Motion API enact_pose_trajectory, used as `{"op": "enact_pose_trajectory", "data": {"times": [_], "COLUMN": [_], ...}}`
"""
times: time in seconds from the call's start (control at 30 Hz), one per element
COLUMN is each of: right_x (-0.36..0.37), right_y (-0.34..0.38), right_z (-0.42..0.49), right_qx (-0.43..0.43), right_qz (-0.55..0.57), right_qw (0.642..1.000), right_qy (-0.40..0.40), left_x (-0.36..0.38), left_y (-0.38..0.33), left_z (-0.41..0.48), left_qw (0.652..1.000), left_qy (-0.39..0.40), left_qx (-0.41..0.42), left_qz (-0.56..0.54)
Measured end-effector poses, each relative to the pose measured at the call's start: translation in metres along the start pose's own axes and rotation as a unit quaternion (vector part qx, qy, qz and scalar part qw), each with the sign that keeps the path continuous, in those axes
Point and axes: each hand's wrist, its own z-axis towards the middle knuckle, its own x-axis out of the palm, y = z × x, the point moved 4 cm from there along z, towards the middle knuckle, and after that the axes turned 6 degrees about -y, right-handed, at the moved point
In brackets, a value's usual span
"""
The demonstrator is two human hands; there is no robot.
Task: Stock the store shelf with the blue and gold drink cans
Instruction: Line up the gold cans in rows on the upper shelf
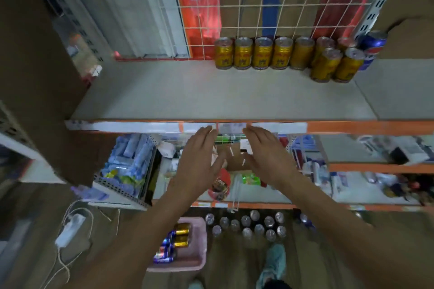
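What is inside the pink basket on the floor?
Two gold cans and some blue cans lie in the basket. The left arm covers its left part, so the count is unsure.

gold cans (264, 54) | blue can (371, 50) | pink basket (196, 241) | orange shelf edge (352, 127)

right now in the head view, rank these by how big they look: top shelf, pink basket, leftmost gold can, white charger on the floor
1. top shelf
2. pink basket
3. leftmost gold can and white charger: these look about alike and sit at different distances from the camera, so they are not ranked.
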Motion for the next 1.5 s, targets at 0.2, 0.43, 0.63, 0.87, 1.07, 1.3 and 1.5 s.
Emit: {"op": "enact_pose_trajectory", "data": {"times": [0.2,0.43,0.63,0.87,1.07,1.3,1.5], "right_x": [0.052,0.163,0.280,0.426,0.610,0.760,0.831], "right_y": [0.081,0.112,0.127,0.127,0.113,0.106,0.103], "right_z": [-0.051,-0.111,-0.170,-0.208,-0.258,-0.292,-0.301], "right_qx": [0.025,0.032,0.021,0.030,0.020,0.000,-0.108], "right_qz": [0.026,0.051,0.058,0.016,-0.026,0.012,-0.009], "right_qw": [0.996,0.979,0.963,0.961,0.957,0.948,0.936], "right_qy": [0.076,0.193,0.261,0.274,0.288,0.319,0.334], "left_x": [-0.018,0.028,0.108,0.215,0.339,0.455,0.516], "left_y": [0.064,0.130,0.186,0.289,0.387,0.486,0.530], "left_z": [-0.095,-0.200,-0.290,-0.376,-0.438,-0.452,-0.419], "left_qw": [0.998,0.979,0.957,0.939,0.944,0.933,0.943], "left_qy": [0.054,0.135,0.214,0.233,0.263,0.328,0.273], "left_qx": [-0.033,-0.152,-0.191,-0.250,-0.185,-0.055,0.031], "left_qz": [0.017,0.016,0.046,0.047,0.074,0.137,0.186]}}
